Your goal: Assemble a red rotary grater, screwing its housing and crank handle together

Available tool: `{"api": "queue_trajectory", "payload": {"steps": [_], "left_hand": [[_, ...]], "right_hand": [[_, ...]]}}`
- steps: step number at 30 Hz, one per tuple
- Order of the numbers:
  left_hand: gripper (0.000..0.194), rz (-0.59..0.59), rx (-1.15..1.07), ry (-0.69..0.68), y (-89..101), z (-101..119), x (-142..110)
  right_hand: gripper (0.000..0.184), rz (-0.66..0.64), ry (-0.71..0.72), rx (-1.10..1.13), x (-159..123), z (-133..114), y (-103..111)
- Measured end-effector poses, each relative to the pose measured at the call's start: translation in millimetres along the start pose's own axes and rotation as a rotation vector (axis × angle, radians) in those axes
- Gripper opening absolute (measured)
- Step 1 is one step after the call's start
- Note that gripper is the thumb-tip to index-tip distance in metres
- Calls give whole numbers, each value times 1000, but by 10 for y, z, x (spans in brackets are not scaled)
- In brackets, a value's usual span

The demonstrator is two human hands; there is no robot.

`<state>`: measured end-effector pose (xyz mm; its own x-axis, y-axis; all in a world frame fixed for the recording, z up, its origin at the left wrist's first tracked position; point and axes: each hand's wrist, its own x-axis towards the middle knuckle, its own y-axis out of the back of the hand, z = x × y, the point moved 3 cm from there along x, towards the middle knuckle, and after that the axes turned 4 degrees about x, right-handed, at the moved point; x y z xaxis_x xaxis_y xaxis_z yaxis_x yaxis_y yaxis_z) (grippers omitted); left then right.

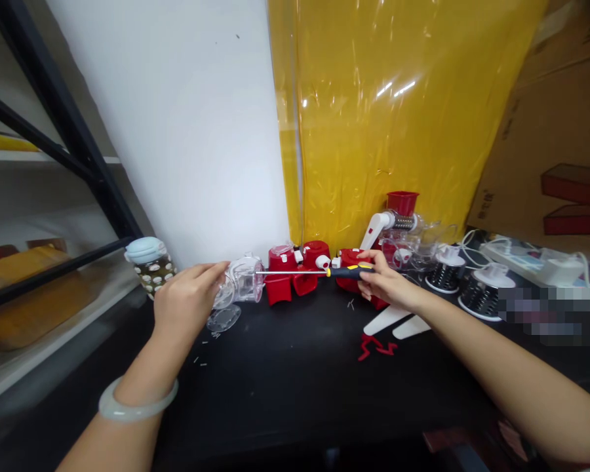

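Note:
My right hand (386, 282) is closed around the dark handle of a screwdriver (349, 271) with yellow markings. Its long steel shaft lies level and points left, the tip reaching the rim of a clear plastic housing (248, 278). On the left, my left hand (189, 295) is closed on that housing's near end; its fingertips are partly hidden. Just below the housing a clear round disc (224, 318) lies on the black table. Behind the screwdriver shaft stand several red plastic housings (280, 288) with white fittings.
Small screws (203, 362) lie scattered on the black table (275, 393). White handles (387, 319) and red strips (366, 347) lie at right, near grater drums (486, 292) and a power strip (516, 259). An assembled rotary grater (398, 223) stands behind. A bottle (147, 252) stands at left.

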<state>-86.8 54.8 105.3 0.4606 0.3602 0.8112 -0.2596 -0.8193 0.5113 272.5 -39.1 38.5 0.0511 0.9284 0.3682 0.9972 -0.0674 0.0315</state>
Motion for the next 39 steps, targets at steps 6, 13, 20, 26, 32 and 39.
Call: {"api": "queue_trajectory", "payload": {"steps": [6, 13, 20, 26, 32, 39], "left_hand": [[28, 32, 3, -50, 44, 69, -18], [27, 120, 25, -99, 126, 143, -49], [28, 117, 20, -94, 139, 157, -48], [29, 110, 18, -129, 157, 222, -80], [28, 148, 32, -123, 187, 223, -78], [28, 129, 11, -129, 174, 227, -78]], "right_hand": [[38, -3, -29, -69, -49, -139, 70], [33, 102, 13, 8, -47, -107, 30], [47, 67, -14, 91, -76, -240, 35], [32, 169, 11, 56, -43, -197, 119], [43, 129, 34, 114, -83, -285, 108], [39, 145, 42, -28, -59, -259, 191]]}}
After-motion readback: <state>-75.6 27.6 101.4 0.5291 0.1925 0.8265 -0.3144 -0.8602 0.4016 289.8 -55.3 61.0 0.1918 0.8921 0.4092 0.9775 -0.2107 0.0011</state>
